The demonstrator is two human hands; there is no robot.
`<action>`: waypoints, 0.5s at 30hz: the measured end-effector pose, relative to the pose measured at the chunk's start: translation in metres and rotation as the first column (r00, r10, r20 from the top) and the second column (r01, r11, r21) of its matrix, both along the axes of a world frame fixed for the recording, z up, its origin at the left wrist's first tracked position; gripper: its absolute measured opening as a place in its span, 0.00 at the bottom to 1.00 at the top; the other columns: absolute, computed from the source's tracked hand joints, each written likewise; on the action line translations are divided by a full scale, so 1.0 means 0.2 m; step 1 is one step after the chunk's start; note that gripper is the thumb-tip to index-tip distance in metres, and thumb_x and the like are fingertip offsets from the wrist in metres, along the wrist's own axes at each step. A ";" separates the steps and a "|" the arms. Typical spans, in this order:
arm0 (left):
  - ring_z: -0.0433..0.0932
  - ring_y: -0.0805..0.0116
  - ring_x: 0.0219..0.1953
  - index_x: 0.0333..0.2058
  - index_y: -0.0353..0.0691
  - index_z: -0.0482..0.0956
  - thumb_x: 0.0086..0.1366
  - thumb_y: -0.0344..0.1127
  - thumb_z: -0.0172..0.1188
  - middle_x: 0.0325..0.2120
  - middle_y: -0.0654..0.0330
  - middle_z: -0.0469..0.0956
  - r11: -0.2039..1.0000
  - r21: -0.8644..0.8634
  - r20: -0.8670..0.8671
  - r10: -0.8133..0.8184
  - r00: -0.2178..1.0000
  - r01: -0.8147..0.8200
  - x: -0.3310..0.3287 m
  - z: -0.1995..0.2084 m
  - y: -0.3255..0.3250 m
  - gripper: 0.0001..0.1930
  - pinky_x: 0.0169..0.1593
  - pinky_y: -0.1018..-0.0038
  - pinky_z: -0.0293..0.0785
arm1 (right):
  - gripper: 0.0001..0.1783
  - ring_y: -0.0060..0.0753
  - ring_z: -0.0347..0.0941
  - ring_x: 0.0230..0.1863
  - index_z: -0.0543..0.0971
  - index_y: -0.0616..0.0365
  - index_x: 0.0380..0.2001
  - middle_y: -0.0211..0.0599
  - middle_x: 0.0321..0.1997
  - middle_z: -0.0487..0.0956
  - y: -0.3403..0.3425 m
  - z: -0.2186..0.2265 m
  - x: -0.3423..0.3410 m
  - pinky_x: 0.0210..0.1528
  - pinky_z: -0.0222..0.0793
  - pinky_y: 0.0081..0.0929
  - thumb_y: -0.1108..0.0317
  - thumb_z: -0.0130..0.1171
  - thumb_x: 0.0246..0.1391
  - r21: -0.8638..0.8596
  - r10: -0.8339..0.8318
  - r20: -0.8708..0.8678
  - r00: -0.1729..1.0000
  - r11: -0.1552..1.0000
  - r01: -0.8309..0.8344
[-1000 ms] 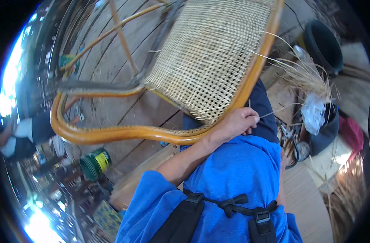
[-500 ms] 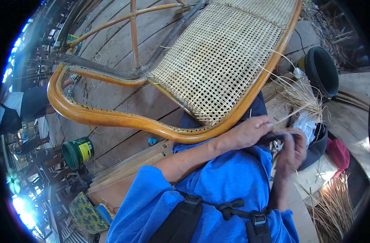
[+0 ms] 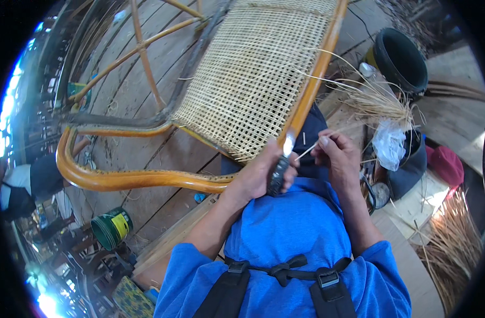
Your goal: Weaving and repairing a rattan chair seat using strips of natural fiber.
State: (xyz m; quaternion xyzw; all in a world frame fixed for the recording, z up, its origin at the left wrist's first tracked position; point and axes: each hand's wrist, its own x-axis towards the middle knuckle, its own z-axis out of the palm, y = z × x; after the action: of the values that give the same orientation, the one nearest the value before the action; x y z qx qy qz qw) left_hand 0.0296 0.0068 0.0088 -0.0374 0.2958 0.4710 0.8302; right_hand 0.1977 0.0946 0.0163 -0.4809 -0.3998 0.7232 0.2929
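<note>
My left hand (image 3: 261, 172) is closed around the black handle of a knife (image 3: 276, 176), whose short bright blade points up along the rail of a wooden frame. To its right, my right hand (image 3: 338, 153) pinches a thin pale cane strand (image 3: 309, 151) between thumb and fingers. The strand runs across toward the knife; whether it touches the blade I cannot tell. Just beyond both hands lies a curved, varnished wooden frame (image 3: 141, 183) with a woven cane panel (image 3: 258, 69). Small holes line the lower rail, and loose strands stick out at the panel's right edge.
On the right are a bundle of pale cane strands (image 3: 377, 100), a dark bucket (image 3: 404, 61), a clear plastic bag (image 3: 389, 146), a maroon cloth item (image 3: 445, 165) and brown strips (image 3: 449, 238). A green bucket (image 3: 108, 230) stands at left, with another person's dark clothing (image 3: 46, 177) beyond.
My hands were together at the right; now they are apart, the left farther left with the knife, the right holding the strand. The view has shifted, so the frame appears higher and farther left.
</note>
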 end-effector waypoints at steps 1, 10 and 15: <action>0.72 0.68 0.19 0.32 0.37 0.69 0.65 0.47 0.48 0.18 0.59 0.71 1.000 -0.004 0.009 -0.016 1.000 0.016 -0.01 -0.01 -0.02 0.16 0.28 0.77 0.72 | 0.08 0.19 0.71 0.24 0.76 0.62 0.33 0.30 0.25 0.76 0.01 0.01 0.00 0.26 0.66 0.15 0.68 0.55 0.53 -0.036 -0.025 -0.021 0.999 0.999 0.024; 0.75 0.74 0.25 0.38 0.30 0.76 0.59 0.40 0.57 0.26 0.57 0.77 0.981 -0.053 -0.732 -0.164 0.661 0.185 0.04 0.14 0.03 0.17 0.30 0.80 0.70 | 0.08 0.17 0.72 0.26 0.76 0.62 0.33 0.30 0.25 0.77 -0.05 -0.04 0.03 0.27 0.65 0.13 0.69 0.56 0.53 0.035 0.079 -0.084 0.993 0.996 -0.076; 0.70 0.78 0.22 0.34 0.32 0.76 0.56 0.38 0.61 0.22 0.63 0.73 0.986 -0.083 -0.807 -0.153 0.571 0.147 0.05 0.14 0.02 0.13 0.27 0.83 0.66 | 0.07 0.18 0.72 0.28 0.77 0.62 0.33 0.32 0.26 0.77 -0.05 -0.05 0.04 0.28 0.66 0.14 0.70 0.56 0.53 0.093 0.144 -0.143 0.979 0.987 -0.131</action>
State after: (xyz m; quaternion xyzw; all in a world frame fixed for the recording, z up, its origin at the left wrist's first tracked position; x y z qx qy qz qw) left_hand 0.0395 0.0116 0.0377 0.2039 0.6449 0.3632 0.6408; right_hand 0.2062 0.0841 0.0059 -0.3842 -0.4388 0.7584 0.2910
